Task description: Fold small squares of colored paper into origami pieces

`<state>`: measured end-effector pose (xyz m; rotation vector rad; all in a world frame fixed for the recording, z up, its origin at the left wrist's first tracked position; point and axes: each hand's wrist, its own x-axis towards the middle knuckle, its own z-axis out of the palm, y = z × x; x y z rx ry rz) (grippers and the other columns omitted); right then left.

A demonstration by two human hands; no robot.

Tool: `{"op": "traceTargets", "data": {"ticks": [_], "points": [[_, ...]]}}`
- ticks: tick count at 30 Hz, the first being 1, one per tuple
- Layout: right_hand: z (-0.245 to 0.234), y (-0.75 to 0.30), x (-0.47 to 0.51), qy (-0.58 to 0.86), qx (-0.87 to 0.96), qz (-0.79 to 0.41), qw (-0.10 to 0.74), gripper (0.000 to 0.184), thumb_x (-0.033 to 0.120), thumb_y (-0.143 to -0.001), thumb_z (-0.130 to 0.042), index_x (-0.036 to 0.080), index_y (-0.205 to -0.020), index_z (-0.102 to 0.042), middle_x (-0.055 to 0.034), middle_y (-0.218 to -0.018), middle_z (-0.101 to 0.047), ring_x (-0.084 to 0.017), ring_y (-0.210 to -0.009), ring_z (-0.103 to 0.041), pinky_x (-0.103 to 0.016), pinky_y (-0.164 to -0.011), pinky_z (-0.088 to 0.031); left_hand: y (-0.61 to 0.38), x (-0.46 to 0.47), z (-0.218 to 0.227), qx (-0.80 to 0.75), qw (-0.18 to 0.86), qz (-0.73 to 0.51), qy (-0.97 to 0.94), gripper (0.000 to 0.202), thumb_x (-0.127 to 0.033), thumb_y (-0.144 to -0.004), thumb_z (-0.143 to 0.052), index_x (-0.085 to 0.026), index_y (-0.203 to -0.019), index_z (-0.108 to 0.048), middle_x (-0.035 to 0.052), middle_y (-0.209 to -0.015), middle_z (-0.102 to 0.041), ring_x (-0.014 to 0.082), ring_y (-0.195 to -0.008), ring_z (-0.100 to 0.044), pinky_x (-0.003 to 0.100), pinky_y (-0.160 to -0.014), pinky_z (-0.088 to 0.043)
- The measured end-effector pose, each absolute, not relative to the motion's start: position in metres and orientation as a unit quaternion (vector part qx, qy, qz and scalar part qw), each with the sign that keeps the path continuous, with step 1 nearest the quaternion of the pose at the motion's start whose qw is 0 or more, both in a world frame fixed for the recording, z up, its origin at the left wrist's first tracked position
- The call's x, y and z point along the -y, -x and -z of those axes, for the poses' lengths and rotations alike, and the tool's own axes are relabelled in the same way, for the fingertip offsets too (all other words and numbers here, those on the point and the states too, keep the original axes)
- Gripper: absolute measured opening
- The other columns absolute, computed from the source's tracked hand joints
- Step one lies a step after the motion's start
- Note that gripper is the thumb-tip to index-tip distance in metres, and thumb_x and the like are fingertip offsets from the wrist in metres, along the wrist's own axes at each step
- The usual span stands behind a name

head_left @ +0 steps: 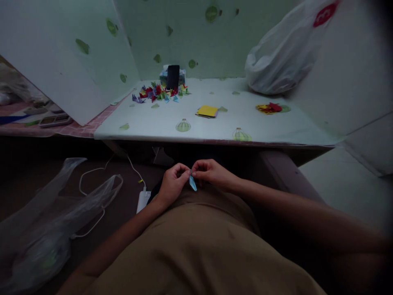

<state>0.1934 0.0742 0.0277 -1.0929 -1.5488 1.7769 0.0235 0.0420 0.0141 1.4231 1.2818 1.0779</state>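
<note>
My left hand [172, 183] and my right hand [211, 173] meet in my lap, below the table's front edge. Both pinch a small folded piece of light blue paper [193, 182] between thumb and fingertips. The paper hangs down from the pinch, narrow and pointed. On the table [211, 127] lie a stack of square paper with a yellow sheet on top [207, 111], a heap of several small folded paper pieces in many colours [159, 93], and a small pile of red and yellow pieces [269, 107].
A dark phone [172, 76] leans upright against a box behind the coloured heap. A white plastic bag [282, 53] sits at the table's back right. Clear plastic bags [55, 221], a white cable and a white power bank [142, 200] lie on the floor at left.
</note>
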Motion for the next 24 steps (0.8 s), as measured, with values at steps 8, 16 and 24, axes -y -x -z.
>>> {"op": "traceTargets", "data": {"ticks": [8, 16, 24], "points": [[-0.0274, -0.1924, -0.0729, 0.405, 0.57, -0.663, 0.266, 0.011, 0.022, -0.068, -0.067, 0.016, -0.073, -0.059, 0.0039, -0.059, -0.057, -0.008, -0.049, -0.051, -0.022, -0.049, -0.037, -0.023, -0.0421, -0.014, -0.525, 0.426, -0.423, -0.604, 0.017, -0.032, -0.081, -0.06, -0.016, -0.076, -0.061, -0.0009, -0.068, -0.058, 0.0121, -0.061, -0.05, 0.023, -0.059, -0.04], [-0.0294, -0.195, -0.0747, 0.395, 0.588, -0.657, 0.259, 0.011, 0.023, -0.069, -0.066, 0.016, -0.074, -0.06, 0.0039, -0.059, -0.056, -0.008, -0.049, -0.05, -0.021, -0.049, -0.036, -0.0208, -0.0429, -0.0134, -0.507, 0.446, -0.421, -0.605, 0.016, -0.032, -0.079, -0.063, -0.015, -0.079, -0.062, -0.0002, -0.073, -0.061, 0.0122, -0.066, -0.054, 0.023, -0.062, -0.043], [-0.0305, -0.1948, -0.0744, 0.389, 0.593, -0.66, 0.249, 0.016, 0.027, -0.071, -0.067, 0.016, -0.079, -0.06, 0.0037, -0.064, -0.057, -0.008, -0.05, -0.051, -0.022, -0.05, -0.039, -0.0206, -0.0445, -0.0132, -0.506, 0.425, -0.429, -0.616, 0.019, -0.034, -0.082, -0.062, -0.016, -0.077, -0.06, -0.001, -0.07, -0.058, 0.0111, -0.063, -0.05, 0.022, -0.059, -0.039]]}}
